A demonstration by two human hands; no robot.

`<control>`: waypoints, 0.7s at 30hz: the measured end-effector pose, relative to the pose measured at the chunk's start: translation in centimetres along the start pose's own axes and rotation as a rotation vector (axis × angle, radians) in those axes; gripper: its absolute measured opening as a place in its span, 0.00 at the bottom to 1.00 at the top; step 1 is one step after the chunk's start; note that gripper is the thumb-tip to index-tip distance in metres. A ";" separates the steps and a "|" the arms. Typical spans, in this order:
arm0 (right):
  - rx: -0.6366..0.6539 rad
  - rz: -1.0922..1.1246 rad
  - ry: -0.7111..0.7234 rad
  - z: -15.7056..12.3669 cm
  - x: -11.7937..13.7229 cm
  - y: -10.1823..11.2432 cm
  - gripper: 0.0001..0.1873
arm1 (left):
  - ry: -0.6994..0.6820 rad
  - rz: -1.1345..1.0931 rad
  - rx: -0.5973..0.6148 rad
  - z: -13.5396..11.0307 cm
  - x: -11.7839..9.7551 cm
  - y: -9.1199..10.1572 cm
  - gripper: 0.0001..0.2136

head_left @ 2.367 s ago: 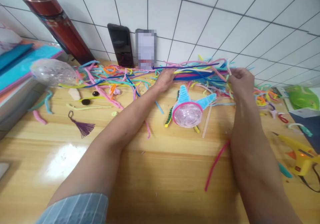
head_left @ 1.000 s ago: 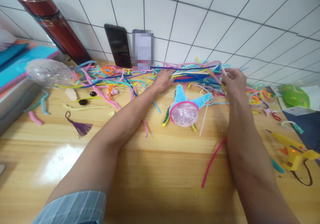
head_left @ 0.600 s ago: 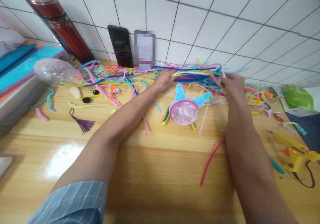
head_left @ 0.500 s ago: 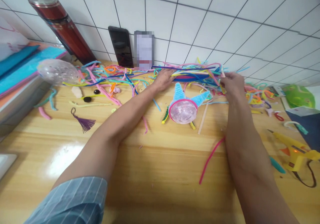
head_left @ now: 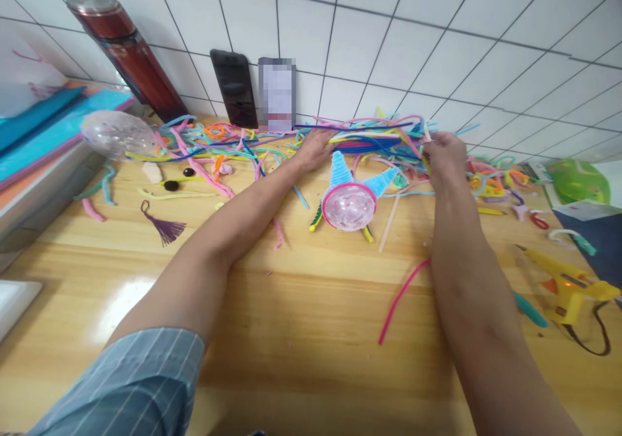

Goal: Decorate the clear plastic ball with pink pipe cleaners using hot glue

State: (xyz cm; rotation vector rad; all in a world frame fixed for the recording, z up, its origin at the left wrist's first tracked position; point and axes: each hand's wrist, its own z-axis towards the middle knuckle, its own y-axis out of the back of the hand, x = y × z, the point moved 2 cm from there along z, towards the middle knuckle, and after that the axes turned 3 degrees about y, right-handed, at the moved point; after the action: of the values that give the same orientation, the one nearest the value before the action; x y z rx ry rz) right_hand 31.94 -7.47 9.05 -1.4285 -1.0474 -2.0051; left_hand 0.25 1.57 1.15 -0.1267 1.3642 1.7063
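Along the wall lies a long bundle of coloured pipe cleaners (head_left: 372,148), mostly blue, pink, yellow and white. At its left end my left hand (head_left: 317,148) is closed over some of the strands; its fingertips are partly hidden among them. My right hand (head_left: 447,154) pinches strands at the right end, where a white pipe cleaner (head_left: 427,131) stands up by the fingertips. In front of the bundle, between my forearms, sits a clear dome (head_left: 348,206) with a pink rim, two light-blue ribbed points and green-and-yellow legs.
A yellow glue gun (head_left: 566,284) with a lit orange light lies at right. One magenta pipe cleaner (head_left: 401,303) rests beside my right forearm. At left are a purple tassel (head_left: 164,225), a clear ball (head_left: 119,135) and a red flask (head_left: 129,57). Two phones (head_left: 234,89) lean on the tiles.
The whole view has shifted slightly, so the table things sit a little higher and some further left. Both hands stay at the same ends of the bundle, with little visible movement.
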 end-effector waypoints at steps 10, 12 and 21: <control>0.036 0.102 -0.022 -0.4 -0.6 0.1 0.11 | -0.006 0.027 0.088 0.2 0.0 0.2 0.28; 0.035 0.113 -0.024 -0.1 -1.0 0.0 0.10 | 0.002 0.059 0.072 0.3 0.1 -0.1 0.24; 0.112 0.230 -0.035 1.6 -2.9 -0.4 0.12 | -0.013 0.136 0.061 0.4 0.2 -0.3 0.26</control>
State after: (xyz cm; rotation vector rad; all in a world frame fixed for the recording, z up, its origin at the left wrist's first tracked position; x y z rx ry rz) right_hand 33.62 -6.16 6.45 -1.4572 -0.9471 -1.7384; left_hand 0.50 2.01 0.94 0.0114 1.4415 1.7721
